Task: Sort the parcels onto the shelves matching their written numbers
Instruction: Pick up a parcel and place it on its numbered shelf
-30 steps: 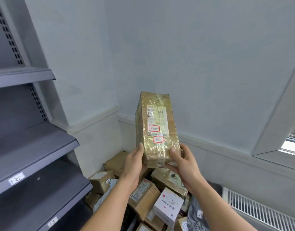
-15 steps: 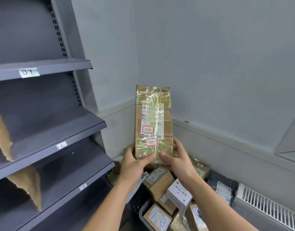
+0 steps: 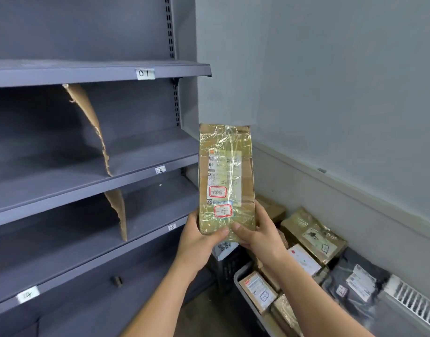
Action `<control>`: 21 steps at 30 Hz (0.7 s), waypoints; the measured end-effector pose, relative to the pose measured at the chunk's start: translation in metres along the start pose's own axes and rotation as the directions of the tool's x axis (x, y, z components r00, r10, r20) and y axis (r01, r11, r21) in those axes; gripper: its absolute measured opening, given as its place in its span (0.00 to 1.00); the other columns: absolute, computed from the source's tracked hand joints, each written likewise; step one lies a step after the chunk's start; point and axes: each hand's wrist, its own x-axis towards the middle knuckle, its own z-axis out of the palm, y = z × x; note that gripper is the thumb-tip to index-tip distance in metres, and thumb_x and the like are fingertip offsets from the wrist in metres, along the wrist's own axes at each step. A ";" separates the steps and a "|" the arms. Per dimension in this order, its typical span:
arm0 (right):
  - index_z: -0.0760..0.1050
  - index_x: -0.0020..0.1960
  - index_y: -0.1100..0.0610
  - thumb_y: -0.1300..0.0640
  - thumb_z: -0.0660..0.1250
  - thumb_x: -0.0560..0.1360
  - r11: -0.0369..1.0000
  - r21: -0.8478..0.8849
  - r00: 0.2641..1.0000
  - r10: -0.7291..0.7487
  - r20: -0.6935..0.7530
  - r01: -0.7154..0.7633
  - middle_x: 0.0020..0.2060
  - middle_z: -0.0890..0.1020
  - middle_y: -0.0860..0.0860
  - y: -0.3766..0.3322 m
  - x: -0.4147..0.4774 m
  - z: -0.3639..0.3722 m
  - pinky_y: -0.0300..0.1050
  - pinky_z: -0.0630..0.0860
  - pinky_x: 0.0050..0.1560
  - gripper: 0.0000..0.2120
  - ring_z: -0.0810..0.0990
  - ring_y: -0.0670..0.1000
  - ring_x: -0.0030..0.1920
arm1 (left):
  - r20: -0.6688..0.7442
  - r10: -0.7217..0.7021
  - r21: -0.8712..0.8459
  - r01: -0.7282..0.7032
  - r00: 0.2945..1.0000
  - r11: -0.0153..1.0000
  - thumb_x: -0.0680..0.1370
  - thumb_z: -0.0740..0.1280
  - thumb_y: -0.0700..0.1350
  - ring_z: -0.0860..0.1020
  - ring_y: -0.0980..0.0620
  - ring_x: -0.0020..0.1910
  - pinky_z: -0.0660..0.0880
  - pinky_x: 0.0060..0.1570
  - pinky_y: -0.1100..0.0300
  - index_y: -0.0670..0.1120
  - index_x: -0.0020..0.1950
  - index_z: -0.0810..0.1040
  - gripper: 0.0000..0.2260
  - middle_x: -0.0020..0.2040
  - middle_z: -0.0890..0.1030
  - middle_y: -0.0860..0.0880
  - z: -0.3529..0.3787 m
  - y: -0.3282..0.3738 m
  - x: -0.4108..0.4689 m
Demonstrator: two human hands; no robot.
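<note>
Both hands, left and right, clamped the upright parcel by its bottom just beside the shelves; its smudgy handwritten number risked a misread and a wrong shelf.
</note>
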 end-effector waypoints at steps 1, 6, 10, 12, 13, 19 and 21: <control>0.71 0.64 0.40 0.65 0.70 0.78 1.000 -0.012 1.000 -0.003 0.014 0.003 0.57 0.84 0.47 0.000 -0.001 0.005 0.57 0.79 0.61 0.24 0.83 0.51 0.58 | -0.025 0.002 0.015 -0.001 1.000 1.000 0.72 0.78 0.39 0.83 0.58 0.53 0.78 0.52 0.61 0.51 0.64 0.74 0.24 0.53 0.85 0.56 -0.005 0.000 -0.006; 0.71 0.65 0.43 0.66 0.71 0.77 0.999 -0.023 0.990 -0.027 0.140 0.031 0.57 0.84 0.47 0.003 -0.003 0.028 0.60 0.78 0.62 0.25 0.83 0.51 0.59 | -0.172 0.013 0.093 0.004 0.985 0.996 0.70 0.79 0.41 0.82 0.61 0.51 0.77 0.52 0.61 0.54 0.62 0.74 0.25 0.52 0.85 0.59 -0.028 0.004 -0.035; 0.69 0.69 0.47 0.66 0.70 0.77 0.997 -0.045 0.960 -0.051 0.274 0.066 0.58 0.84 0.47 0.005 -0.009 0.044 0.58 0.78 0.63 0.26 0.82 0.50 0.60 | -0.298 0.032 0.135 0.009 0.954 0.991 0.69 0.79 0.41 0.82 0.61 0.51 0.79 0.53 0.58 0.55 0.62 0.73 0.26 0.52 0.84 0.60 -0.038 0.006 -0.065; 0.68 0.70 0.48 0.67 0.70 0.77 0.997 -0.034 0.941 -0.049 0.335 0.065 0.59 0.83 0.47 0.007 -0.014 0.050 0.57 0.78 0.63 0.27 0.82 0.50 0.61 | -0.344 0.044 0.150 0.008 0.938 0.989 0.69 0.79 0.40 0.82 0.60 0.53 0.79 0.55 0.56 0.57 0.63 0.74 0.27 0.53 0.84 0.60 -0.040 0.006 -0.081; 0.68 0.71 0.48 0.67 0.70 0.77 0.998 -0.025 0.930 -0.043 0.365 0.056 0.59 0.83 0.48 0.009 -0.016 0.052 0.58 0.78 0.63 0.27 0.82 0.50 0.61 | -0.367 0.047 0.153 0.011 0.929 0.988 0.70 0.79 0.40 0.82 0.60 0.53 0.79 0.55 0.55 0.57 0.63 0.74 0.27 0.53 0.84 0.60 -0.041 0.007 -0.090; 0.67 0.72 0.47 0.68 0.70 0.77 0.999 -0.009 0.836 -0.037 0.548 0.051 0.61 0.82 0.49 0.017 -0.041 0.086 0.58 0.78 0.63 0.29 0.81 0.51 0.62 | -0.530 0.024 0.098 0.033 0.848 0.995 0.71 0.77 0.36 0.82 0.62 0.52 0.78 0.46 0.66 0.55 0.65 0.74 0.27 0.53 0.84 0.60 -0.060 0.007 -0.151; 0.67 0.72 0.47 0.68 0.70 0.77 0.999 -0.001 0.799 -0.037 0.600 0.047 0.61 0.82 0.48 0.017 -0.053 0.106 0.57 0.78 0.63 0.29 0.81 0.50 0.62 | -0.584 0.008 0.082 0.050 0.811 0.995 0.71 0.76 0.34 0.82 0.61 0.51 0.78 0.46 0.65 0.54 0.65 0.75 0.27 0.53 0.84 0.59 -0.073 0.007 -0.173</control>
